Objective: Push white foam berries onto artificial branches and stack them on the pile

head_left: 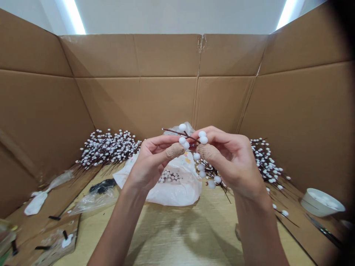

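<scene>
Both hands are raised over the table around one artificial berry branch (pixel 175 131), a thin dark brown stem with round white berries. My left hand (pixel 155 159) pinches at a pair of white berries near the stem; its thumb has a tan bandage wrap. The stem is gripped between thumb and fingers of my right hand (pixel 230 155), whose thumb is wrapped too. More white berries of the branch hang below the right thumb. Behind the hands lies a white plastic bag (pixel 177 195) with several small white berries in its opening.
A big heap of white-berry branches (pixel 108 149) lies back left, another (pixel 264 162) back right. On the right stand a white bowl (pixel 318 207) of white balls and dark-handled scissors (pixel 324 229). Clear plastic (pixel 94 201) lies left. Cardboard walls (pixel 166 55) enclose the table.
</scene>
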A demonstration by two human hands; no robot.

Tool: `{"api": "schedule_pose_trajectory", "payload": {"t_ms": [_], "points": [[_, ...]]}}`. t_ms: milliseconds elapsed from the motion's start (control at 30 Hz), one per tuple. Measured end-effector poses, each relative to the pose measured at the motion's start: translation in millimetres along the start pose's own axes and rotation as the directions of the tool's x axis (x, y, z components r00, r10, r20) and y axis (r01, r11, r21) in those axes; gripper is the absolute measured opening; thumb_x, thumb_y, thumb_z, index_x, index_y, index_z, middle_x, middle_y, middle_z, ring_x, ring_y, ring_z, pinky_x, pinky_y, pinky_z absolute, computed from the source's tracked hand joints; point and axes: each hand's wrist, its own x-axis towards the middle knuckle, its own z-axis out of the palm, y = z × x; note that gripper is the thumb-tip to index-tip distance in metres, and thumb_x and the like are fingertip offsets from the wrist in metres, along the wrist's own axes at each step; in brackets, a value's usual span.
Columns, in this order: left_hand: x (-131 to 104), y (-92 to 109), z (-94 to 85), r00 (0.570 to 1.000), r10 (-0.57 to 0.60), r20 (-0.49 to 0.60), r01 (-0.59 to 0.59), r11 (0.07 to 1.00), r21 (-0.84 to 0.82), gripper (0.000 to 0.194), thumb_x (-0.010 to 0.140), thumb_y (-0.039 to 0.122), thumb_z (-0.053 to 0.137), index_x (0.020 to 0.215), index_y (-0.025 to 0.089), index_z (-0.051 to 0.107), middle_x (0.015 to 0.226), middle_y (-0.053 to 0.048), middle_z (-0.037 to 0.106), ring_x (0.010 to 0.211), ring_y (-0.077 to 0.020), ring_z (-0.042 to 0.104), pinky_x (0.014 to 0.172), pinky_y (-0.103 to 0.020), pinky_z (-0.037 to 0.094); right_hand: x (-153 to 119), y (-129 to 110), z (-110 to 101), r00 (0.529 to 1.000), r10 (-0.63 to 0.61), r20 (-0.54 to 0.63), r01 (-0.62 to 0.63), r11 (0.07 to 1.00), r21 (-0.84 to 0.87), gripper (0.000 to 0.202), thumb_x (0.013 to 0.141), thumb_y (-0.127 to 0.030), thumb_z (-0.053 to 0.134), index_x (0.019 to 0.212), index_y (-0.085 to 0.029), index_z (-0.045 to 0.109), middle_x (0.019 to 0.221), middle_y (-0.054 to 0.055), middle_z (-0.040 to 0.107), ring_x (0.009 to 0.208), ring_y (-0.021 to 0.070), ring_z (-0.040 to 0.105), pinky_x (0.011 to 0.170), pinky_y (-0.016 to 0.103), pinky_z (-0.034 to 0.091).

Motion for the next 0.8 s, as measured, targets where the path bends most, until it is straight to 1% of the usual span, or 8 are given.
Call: {"api": "schedule_pose_trajectory", "payload": {"t_ms": [167, 367, 567, 800], "points": [[-0.1, 0.5, -0.4, 1.000, 0.006, -0.010, -0.006, 1.000, 0.012, 0.020, 0.055, 0.020, 0.087, 0.072, 0.018, 0.077, 0.075, -0.004, 0.076, 0.070, -0.0158, 0.070, 0.070, -0.024, 0.055, 0.2, 0.0, 0.6, 1.000, -0.001, -0.004, 0.001, 1.000, -0.008, 0.012, 0.079, -0.016, 0.060, 0.068, -0.019, 0.065, 0.083, 0.004, 0.065, 0.078, 0.0165, 0.059, 0.067, 0.029, 0.048], [-0.4, 0.7, 0.6, 1.000, 0.007, 0.002, -0.007, 1.000, -0.005, 0.020, 0.055, 0.019, 0.087, 0.072, 0.017, 0.077, 0.074, -0.003, 0.076, 0.070, -0.0132, 0.070, 0.071, -0.019, 0.055, 0.6, 0.0, 1.3, 1.000, -0.015, 0.000, 0.015, 1.000, -0.016, 0.014, 0.078, -0.013, 0.059, 0.068, -0.019, 0.067, 0.083, 0.003, 0.065, 0.078, 0.0154, 0.059, 0.066, 0.028, 0.047], [0.0, -0.5, 1.1, 1.000, -0.005, -0.007, 0.005, 1.000, -0.009, 0.019, 0.055, 0.019, 0.087, 0.071, 0.018, 0.077, 0.074, -0.003, 0.076, 0.069, -0.0140, 0.070, 0.069, -0.021, 0.054, 1.7, -0.4, 1.3, 1.000, -0.017, 0.006, 0.017, 1.000, -0.021, 0.016, 0.078, -0.011, 0.059, 0.067, -0.019, 0.068, 0.081, 0.003, 0.065, 0.076, 0.0153, 0.059, 0.065, 0.027, 0.047], [0.3, -1.3, -0.6, 1.000, -0.003, 0.010, 0.004, 0.999, -0.034, 0.020, 0.054, 0.018, 0.088, 0.071, 0.017, 0.077, 0.073, -0.002, 0.076, 0.068, -0.0119, 0.070, 0.068, -0.017, 0.055, 0.6, 1.2, -0.4, 0.999, -0.018, 0.035, 0.018, 1.000, -0.001, 0.016, 0.079, -0.010, 0.060, 0.069, -0.019, 0.068, 0.083, 0.003, 0.064, 0.076, 0.0145, 0.059, 0.063, 0.026, 0.048]]}}
